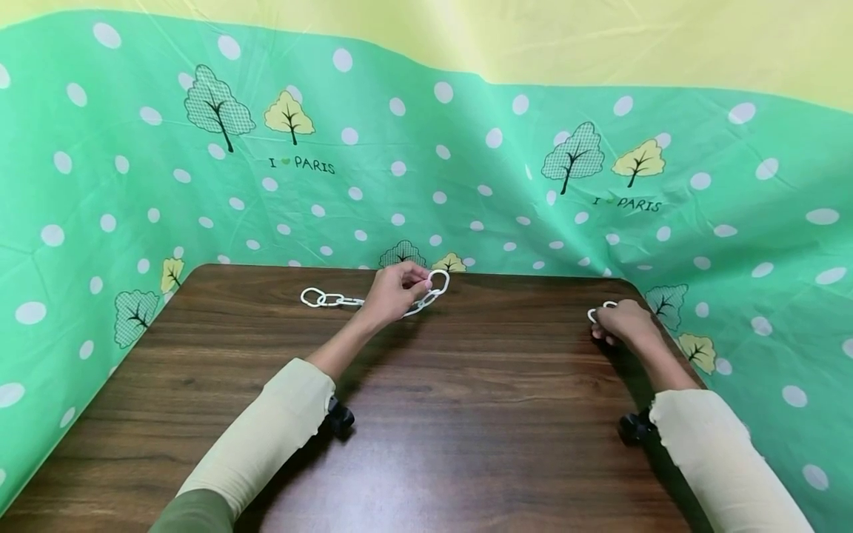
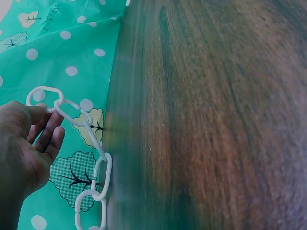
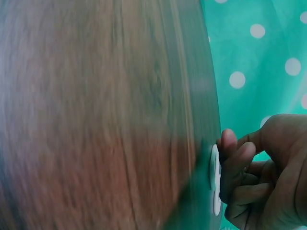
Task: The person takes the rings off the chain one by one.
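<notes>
My left hand (image 1: 393, 292) pinches the end link of a white plastic chain (image 2: 96, 140) between thumb and fingertips. That end link (image 1: 438, 272) stands up above the far table edge in the head view. From it the chain dips and runs left behind the hand, and its other end lies on the table. At the back right, my right hand (image 1: 626, 323) is low over loose white links (image 3: 214, 167). In the right wrist view its fingers are loosely bent, with the tips right beside the links, which lie flat near the table edge.
A dark brown wooden table (image 1: 466, 407) spreads in front of me. Green polka-dot cloth (image 1: 426, 148) with tree prints hangs behind it and along both sides. A black wrist mount (image 1: 340, 419) sits under the left sleeve, another (image 1: 635, 428) at the right.
</notes>
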Tool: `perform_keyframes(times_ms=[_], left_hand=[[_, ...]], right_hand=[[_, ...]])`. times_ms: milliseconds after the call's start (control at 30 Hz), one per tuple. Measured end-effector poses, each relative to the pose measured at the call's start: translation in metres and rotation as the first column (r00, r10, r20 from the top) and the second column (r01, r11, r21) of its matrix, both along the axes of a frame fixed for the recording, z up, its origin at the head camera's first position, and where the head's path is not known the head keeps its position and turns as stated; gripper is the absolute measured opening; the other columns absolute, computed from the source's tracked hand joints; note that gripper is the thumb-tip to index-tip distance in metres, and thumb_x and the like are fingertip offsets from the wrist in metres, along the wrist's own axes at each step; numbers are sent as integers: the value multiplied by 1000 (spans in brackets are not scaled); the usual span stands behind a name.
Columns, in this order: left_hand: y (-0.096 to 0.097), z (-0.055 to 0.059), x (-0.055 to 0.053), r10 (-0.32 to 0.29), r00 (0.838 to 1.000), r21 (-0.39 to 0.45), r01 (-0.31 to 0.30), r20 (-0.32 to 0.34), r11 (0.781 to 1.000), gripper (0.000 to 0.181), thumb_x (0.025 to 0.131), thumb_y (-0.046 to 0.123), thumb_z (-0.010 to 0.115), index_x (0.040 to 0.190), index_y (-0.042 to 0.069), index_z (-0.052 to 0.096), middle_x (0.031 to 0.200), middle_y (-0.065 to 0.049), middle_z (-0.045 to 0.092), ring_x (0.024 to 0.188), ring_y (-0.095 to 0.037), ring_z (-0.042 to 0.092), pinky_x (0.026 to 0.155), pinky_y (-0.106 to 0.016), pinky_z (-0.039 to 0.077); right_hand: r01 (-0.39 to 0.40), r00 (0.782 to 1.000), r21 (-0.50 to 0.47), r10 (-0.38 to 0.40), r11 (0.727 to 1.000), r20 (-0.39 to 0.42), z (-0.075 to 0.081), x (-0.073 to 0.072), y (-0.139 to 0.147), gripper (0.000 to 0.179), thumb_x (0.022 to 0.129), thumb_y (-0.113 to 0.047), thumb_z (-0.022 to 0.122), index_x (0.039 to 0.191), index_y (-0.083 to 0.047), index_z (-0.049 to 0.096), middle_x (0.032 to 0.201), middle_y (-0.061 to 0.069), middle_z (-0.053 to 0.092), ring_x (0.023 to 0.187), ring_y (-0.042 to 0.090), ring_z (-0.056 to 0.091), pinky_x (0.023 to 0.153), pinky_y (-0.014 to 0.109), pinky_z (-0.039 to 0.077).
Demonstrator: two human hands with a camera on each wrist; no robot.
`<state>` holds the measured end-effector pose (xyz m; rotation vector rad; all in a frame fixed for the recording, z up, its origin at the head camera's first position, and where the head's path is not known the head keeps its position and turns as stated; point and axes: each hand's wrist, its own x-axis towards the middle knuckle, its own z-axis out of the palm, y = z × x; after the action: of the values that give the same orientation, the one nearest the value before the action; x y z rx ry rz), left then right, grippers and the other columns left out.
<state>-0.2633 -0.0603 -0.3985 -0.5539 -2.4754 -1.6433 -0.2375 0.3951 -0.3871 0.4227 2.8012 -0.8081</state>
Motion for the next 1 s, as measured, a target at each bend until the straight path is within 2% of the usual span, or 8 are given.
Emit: perform_keyframes(times_ms=[133,233,333,500,633,1000], left_hand=[[1,0,0,-2,1000,-5,2,0,1000,12,106,10,79,117,4,81,110,-14,84,105,-28,81,90,-32,64],[1,0,0,0,1000,-12,0,5,1000,12,107,11,79,117,4,81,110,-14,84,104,-28,81,88,-31,63],[2,0,-1,7,1000,-17,-6,7,1000,12,107,11,79,116,4,80,110,-13,84,103,-27,81,87,-30,62],[3,-1,-1,12,1000,-22,-12,3,1000,11,107,11,79,116,5,81,110,-13,84,104,-27,81,87,-30,62],[1,0,-2,13,1000,-18,-13,1,1000,10,106,9,79,115,4,81,110,-14,84,103,-28,81,86,-30,61],[1,1,-2,9,1000,-20,-9,10,1000,12,106,10,79,117,5,81,110,-13,84,102,-26,80,84,-27,60]], right_hand=[[-41,999,-5,41,999,-1,4,1,-10,48,112,-29,44,97,-2,81,74,-3,79,67,17,72,91,45,55],[-64,998,-33,64,997,-4,6,1,-18,53,116,-30,41,101,2,81,77,0,80,69,19,73,96,52,56],[-74,997,-64,73,995,-12,8,0,-26,54,118,-29,42,104,4,82,80,1,81,70,18,73,93,49,58],[-113,993,-70,110,991,-41,8,-4,-39,50,117,-28,46,108,6,82,81,1,81,69,16,74,79,38,60],[-160,986,-89,155,983,-65,8,-8,-51,47,116,-26,49,107,7,81,81,5,82,69,16,75,73,36,63],[-230,971,-57,224,972,-83,7,-8,-89,45,117,-30,52,101,0,81,81,3,81,69,15,73,62,35,53]])
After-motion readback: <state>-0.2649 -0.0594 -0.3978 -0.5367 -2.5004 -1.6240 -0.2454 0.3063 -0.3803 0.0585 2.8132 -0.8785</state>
